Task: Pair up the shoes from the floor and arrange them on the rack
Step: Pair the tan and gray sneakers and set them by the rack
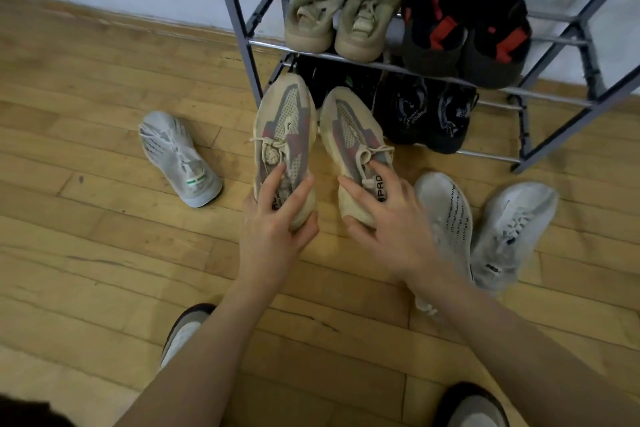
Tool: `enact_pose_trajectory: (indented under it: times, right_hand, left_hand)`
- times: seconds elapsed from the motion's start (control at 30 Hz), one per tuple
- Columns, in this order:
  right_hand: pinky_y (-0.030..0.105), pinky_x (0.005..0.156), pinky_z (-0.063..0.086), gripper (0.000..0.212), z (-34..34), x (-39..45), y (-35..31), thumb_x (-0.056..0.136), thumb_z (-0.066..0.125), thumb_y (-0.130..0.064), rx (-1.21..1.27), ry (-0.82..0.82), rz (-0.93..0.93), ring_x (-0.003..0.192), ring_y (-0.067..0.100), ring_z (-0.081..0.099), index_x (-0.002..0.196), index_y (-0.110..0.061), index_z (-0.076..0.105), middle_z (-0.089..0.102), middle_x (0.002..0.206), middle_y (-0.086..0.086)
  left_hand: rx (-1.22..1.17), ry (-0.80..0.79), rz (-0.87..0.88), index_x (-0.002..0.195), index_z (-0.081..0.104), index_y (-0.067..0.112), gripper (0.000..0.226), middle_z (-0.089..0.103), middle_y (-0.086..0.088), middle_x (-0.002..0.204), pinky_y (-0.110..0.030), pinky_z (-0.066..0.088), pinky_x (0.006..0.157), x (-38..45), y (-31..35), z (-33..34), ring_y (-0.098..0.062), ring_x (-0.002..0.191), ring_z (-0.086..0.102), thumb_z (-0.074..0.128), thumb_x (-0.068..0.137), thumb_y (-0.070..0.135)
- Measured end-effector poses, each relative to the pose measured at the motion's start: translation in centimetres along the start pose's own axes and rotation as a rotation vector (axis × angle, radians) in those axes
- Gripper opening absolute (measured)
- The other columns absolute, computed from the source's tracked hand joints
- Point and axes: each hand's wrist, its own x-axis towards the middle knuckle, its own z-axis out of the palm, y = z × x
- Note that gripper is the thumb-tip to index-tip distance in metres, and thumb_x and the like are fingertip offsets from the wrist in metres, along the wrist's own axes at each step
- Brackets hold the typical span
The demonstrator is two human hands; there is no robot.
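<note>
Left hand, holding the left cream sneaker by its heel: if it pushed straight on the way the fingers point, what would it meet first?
Probably the shoe rack: the left hand points along the cream sneaker, whose toe is already at the lower shelf's front edge, next to the black shoes there. Depth is unclear, so contact cannot be confirmed.

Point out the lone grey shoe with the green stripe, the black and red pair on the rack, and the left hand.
grey shoe (180, 158): head view, on its laced upper.
black and red pair (465, 28): head view, between the two shoes' uppers.
left hand (273, 222): head view, on its back.
</note>
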Motion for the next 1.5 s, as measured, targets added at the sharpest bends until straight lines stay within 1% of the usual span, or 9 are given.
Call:
enact_pose_trajectory:
  times: [0.13, 0.33, 0.57, 0.73, 0.83, 0.97, 1.27, 1.37, 1.5]
  right_hand:
    - [0.047, 0.077, 0.051, 0.051, -3.9, 1.5, -1.1, 0.082, 0.051, -0.045, -0.003, 0.075, -0.086, 0.106, 0.039, 0.050, 0.133, -0.036, 0.050, 0.041, 0.141, 0.012]
    - [0.043, 0.077, 0.050, 0.048, -10.8, 3.7, -3.8, 0.083, 0.054, -0.042, -0.005, 0.232, -0.163, 0.104, 0.038, 0.053, 0.130, -0.033, 0.055, 0.044, 0.139, 0.012]
    - [0.046, 0.075, 0.053, 0.050, -18.6, 6.2, -6.0, 0.083, 0.054, -0.044, -0.035, 0.383, -0.152, 0.104, 0.039, 0.052, 0.131, -0.032, 0.053, 0.043, 0.139, 0.013]
    - [0.040, 0.073, 0.051, 0.048, -23.2, 7.9, -6.3, 0.084, 0.051, -0.044, -0.113, 0.458, -0.144, 0.104, 0.036, 0.054, 0.131, -0.031, 0.054, 0.044, 0.139, 0.014]
    - [0.040, 0.071, 0.054, 0.047, -24.4, 8.0, -6.4, 0.084, 0.052, -0.045, -0.109, 0.466, -0.184, 0.101, 0.035, 0.057, 0.128, -0.029, 0.057, 0.049, 0.134, 0.013]
    - [0.038, 0.060, 0.054, 0.047, -26.0, 8.0, -6.4, 0.082, 0.052, -0.044, -0.038, 0.456, -0.167, 0.095, 0.030, 0.060, 0.126, -0.031, 0.058, 0.050, 0.129, 0.008]
    - [0.040, 0.062, 0.054, 0.047, -27.7, 5.1, -5.7, 0.081, 0.052, -0.043, -0.071, 0.487, -0.119, 0.097, 0.030, 0.060, 0.127, -0.032, 0.057, 0.050, 0.132, 0.007]
    - [0.039, 0.059, 0.054, 0.046, -27.2, 3.6, -4.1, 0.082, 0.051, -0.044, -0.106, 0.477, -0.063, 0.096, 0.030, 0.061, 0.126, -0.033, 0.057, 0.050, 0.133, 0.005]
    - [0.041, 0.065, 0.055, 0.048, -26.2, 2.3, -1.8, 0.081, 0.050, -0.044, -0.153, 0.447, 0.012, 0.103, 0.033, 0.059, 0.128, -0.034, 0.056, 0.050, 0.134, 0.007]
  left_hand:
    - [0.013, 0.113, 0.081, 0.123, 0.060, 0.018, 0.043, 0.044, -0.017, 0.137, -0.045, 0.042, 0.094, 1.2, 1.9, -3.4, -0.033, 0.119, 0.044, 0.062, 0.081, 0.030]
    - [-0.014, 0.221, 0.025, 0.125, 0.057, 0.027, 0.048, 0.042, -0.008, 0.140, -0.045, 0.050, 0.083, 4.5, 5.6, -9.0, -0.036, 0.115, 0.048, 0.060, 0.079, 0.035]
    - [-0.045, 0.325, 0.163, 0.124, 0.059, 0.024, 0.047, 0.045, -0.013, 0.136, -0.047, 0.051, 0.083, 10.3, 9.8, -14.7, -0.034, 0.113, 0.051, 0.061, 0.078, 0.036]
    - [-0.029, 0.341, 0.223, 0.127, 0.053, 0.031, 0.050, 0.043, -0.012, 0.138, -0.049, 0.051, 0.081, 14.8, 12.2, -16.8, -0.037, 0.112, 0.051, 0.058, 0.078, 0.041]
    - [-0.040, 0.350, 0.209, 0.126, 0.054, 0.032, 0.053, 0.043, -0.006, 0.140, -0.046, 0.053, 0.074, 16.9, 13.7, -17.7, -0.035, 0.112, 0.050, 0.054, 0.075, 0.044]
    - [-0.060, 0.347, 0.307, 0.125, 0.056, 0.029, 0.050, 0.045, -0.007, 0.138, -0.046, 0.055, 0.070, 18.7, 15.0, -18.6, -0.033, 0.115, 0.050, 0.059, 0.076, 0.039]
    - [-0.141, 0.341, 0.310, 0.125, 0.058, 0.026, 0.048, 0.047, -0.010, 0.135, -0.044, 0.054, 0.074, 17.0, 16.6, -17.8, -0.032, 0.115, 0.050, 0.057, 0.080, 0.041]
    - [-0.138, 0.281, 0.317, 0.124, 0.058, 0.027, 0.047, 0.047, -0.010, 0.134, -0.044, 0.055, 0.070, 15.9, 17.0, -16.2, -0.033, 0.111, 0.053, 0.055, 0.079, 0.042]
    - [-0.086, 0.224, 0.377, 0.124, 0.057, 0.025, 0.046, 0.048, -0.013, 0.132, -0.050, 0.052, 0.073, 15.3, 17.2, -13.6, -0.039, 0.105, 0.052, 0.056, 0.080, 0.039]
